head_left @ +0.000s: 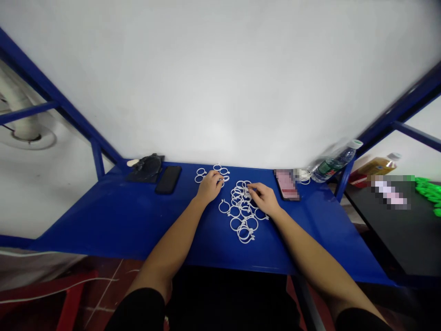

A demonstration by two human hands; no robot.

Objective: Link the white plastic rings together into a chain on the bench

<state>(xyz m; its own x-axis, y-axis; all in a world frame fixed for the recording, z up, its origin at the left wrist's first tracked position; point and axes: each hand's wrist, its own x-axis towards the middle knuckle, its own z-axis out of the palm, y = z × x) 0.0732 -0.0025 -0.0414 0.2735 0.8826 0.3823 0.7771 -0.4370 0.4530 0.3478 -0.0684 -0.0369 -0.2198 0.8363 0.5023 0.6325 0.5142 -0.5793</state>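
Note:
White plastic rings with small tabbed ends lie in a loose, overlapping pile point(245, 211) on the blue table point(131, 220). A smaller group of the same rings point(200, 175) is spread near the wall, around my left hand point(209, 187). That hand is closed, with thumb and fingertips together at a white ring point(225, 178). My right hand point(264, 198) reaches the upper right of the pile, its fingers bent and pinched on a ring there. The fingers partly cover that ring.
On the left lie a dark phone point(168, 179) and a crumpled black bag point(149, 168). To the right are a phone with a lit screen point(286, 185), a white cable point(303, 176) and a clear bottle point(336, 163). Blue frame bars point(98, 158) flank the table.

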